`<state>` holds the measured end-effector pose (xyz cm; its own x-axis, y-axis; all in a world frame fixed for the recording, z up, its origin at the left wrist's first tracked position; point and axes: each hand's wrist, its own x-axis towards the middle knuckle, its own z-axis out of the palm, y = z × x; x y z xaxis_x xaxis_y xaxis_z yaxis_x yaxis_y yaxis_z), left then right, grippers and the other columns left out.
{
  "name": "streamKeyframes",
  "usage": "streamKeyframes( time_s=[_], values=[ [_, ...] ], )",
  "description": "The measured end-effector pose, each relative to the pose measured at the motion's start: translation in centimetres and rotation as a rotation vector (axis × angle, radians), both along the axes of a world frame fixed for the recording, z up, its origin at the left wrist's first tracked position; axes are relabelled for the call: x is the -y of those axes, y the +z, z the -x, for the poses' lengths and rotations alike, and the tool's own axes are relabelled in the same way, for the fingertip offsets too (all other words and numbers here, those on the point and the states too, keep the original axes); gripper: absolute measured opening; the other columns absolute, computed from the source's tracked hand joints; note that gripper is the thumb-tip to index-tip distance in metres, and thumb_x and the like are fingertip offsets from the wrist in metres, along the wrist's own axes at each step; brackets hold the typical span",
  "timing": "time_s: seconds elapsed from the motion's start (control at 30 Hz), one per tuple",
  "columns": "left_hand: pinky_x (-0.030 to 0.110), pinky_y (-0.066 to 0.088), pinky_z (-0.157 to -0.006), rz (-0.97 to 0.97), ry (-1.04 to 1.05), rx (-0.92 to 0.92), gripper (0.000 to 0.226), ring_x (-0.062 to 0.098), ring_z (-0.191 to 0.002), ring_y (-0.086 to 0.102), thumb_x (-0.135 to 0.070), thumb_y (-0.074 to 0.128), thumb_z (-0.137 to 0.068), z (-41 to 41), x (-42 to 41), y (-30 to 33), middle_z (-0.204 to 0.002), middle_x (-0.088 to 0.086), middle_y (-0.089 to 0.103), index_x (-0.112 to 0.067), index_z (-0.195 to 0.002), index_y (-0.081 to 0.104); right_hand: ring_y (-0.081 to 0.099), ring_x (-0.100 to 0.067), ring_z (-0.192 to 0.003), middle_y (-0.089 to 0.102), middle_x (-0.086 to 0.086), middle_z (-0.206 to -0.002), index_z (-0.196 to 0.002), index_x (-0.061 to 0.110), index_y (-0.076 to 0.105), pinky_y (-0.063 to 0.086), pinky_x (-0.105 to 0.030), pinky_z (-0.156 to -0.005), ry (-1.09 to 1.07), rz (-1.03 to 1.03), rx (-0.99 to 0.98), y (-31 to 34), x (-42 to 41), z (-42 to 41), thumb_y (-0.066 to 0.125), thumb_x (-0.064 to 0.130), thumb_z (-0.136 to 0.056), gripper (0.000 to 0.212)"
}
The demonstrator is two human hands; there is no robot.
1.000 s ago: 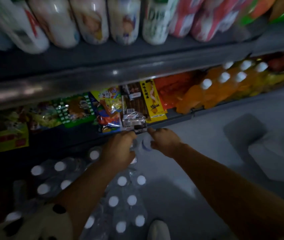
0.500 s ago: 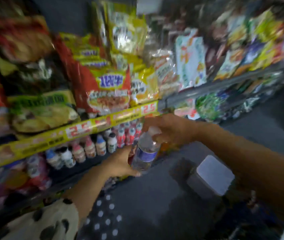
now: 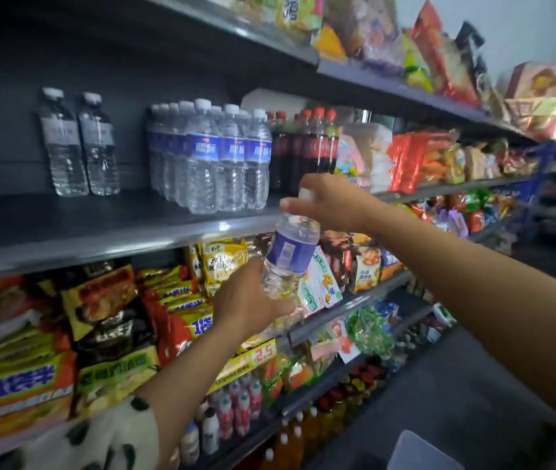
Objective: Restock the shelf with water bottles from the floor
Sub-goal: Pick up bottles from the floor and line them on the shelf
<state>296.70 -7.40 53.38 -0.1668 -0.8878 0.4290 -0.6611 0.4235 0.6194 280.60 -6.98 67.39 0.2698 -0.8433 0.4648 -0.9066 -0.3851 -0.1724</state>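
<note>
Bottle of clear ribbed plastic with a blue label [image 3: 288,257] hangs tilted in your two hands, just below the front edge of the dark grey metal shelf [image 3: 107,228]. Your right hand [image 3: 327,201] curls round its white cap from above; your left hand [image 3: 247,301] cups its base, fingers wrapped. Label print is unreadable. A yellow price strip [image 3: 249,359] on a lower shelf edge reads "2.5".
</note>
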Motion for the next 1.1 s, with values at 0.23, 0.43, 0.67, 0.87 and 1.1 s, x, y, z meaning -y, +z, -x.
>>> streamKeyframes(
  time_s=[0.23,0.43,0.67,0.87,1.1],
  values=[
    [0.014,0.048,-0.086,-0.362,-0.616,-0.083,0.052,-0.017,-0.089,0.059,-0.013,0.083,-0.072,-0.3,0.3,4.5,-0.098,-0.03,0.064,-0.043,-0.101,0.052,0.052,-0.001,-0.072,0.057,0.013,-0.077,-0.079,0.026,0.057,0.04,-0.021,-0.068,0.266,-0.043,-0.005,4.9,-0.1,1.2,0.056,0.023,-0.092,0.013],
    [0.043,0.054,-0.09,-0.161,-0.388,-0.156,0.063,0.01,-0.092,0.067,-0.041,0.089,-0.048,3.6,5.5,5.8,-0.098,-0.011,0.071,-0.029,-0.103,0.06,0.052,-0.013,-0.087,0.057,0.002,-0.096,-0.11,0.016,0.059,0.042,-0.029,-0.078,0.18,0.004,0.06,7.5,3.3,4.0,0.052,0.029,-0.093,0.023],
    [0.042,0.054,-0.087,-0.008,-0.099,-0.062,0.075,0.013,-0.1,0.062,-0.054,0.085,-0.055,7.6,12.6,9.2,-0.106,-0.014,0.06,-0.028,-0.112,0.045,0.053,-0.02,-0.076,0.062,-0.009,-0.084,-0.086,0.005,0.061,0.038,-0.031,-0.065,0.172,0.264,-0.02,11.0,12.2,7.0,0.057,0.032,-0.092,0.028],
    [0.031,0.054,-0.083,-0.009,-0.128,-0.094,0.065,0.007,-0.088,0.066,-0.043,0.09,-0.05,8.9,18.1,12.3,-0.1,-0.01,0.069,-0.031,-0.101,0.051,0.059,-0.017,-0.083,0.065,-0.002,-0.086,-0.084,0.016,0.06,0.047,-0.034,-0.08,0.309,0.238,-0.001,13.7,18.0,8.5,0.051,0.031,-0.079,0.018],
    [0.04,0.052,-0.083,0.215,0.405,0.084,0.081,0.026,-0.102,0.061,-0.056,0.082,-0.059,12.9,20.9,12.5,-0.114,-0.001,0.061,-0.02,-0.12,0.044,0.055,-0.026,-0.089,0.062,-0.012,-0.099,-0.101,0.002,0.06,0.037,-0.032,-0.07,0.23,0.347,-0.078,14.3,24.5,9.6,0.052,0.034,-0.093,0.034]
  ],
)
